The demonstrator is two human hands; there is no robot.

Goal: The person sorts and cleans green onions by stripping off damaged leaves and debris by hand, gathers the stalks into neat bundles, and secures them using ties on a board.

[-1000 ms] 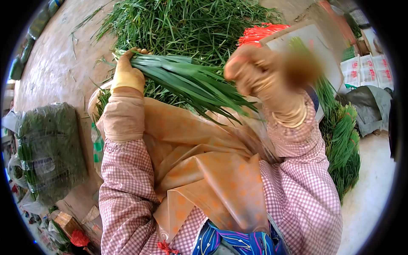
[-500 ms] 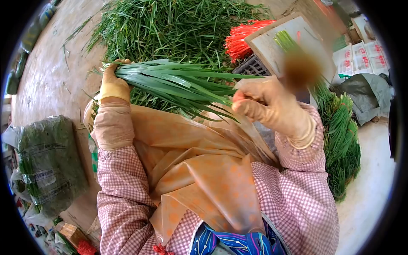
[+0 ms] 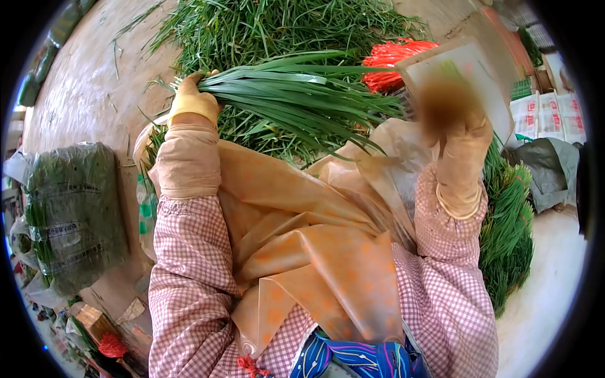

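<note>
A bunch of long green leaves (image 3: 290, 94) lies across the upper middle, its stem end at the left. My left hand (image 3: 194, 99), in a yellowish glove, is wrapped round that stem end. The leaf tips fan out to the right, over the brown apron (image 3: 302, 208). To the right, my right hand (image 3: 466, 135) is raised in front of a white board (image 3: 488, 82). A brown blur covers its fingers, so what they hold, if anything, is hidden. Red ties (image 3: 391, 63) lie just left of the board.
A large heap of loose green leaves (image 3: 271, 31) spreads beyond my hands. Tied green bundles (image 3: 507, 220) stand at the right, near a grey sheet (image 3: 548, 167) and white printed packs (image 3: 547, 116). A plastic-wrapped green bale (image 3: 75, 214) sits at the left.
My right hand has moved away from the leaf tips, up and to the right, to the board. My left hand still grips the bunch, which has spread wider to the right.
</note>
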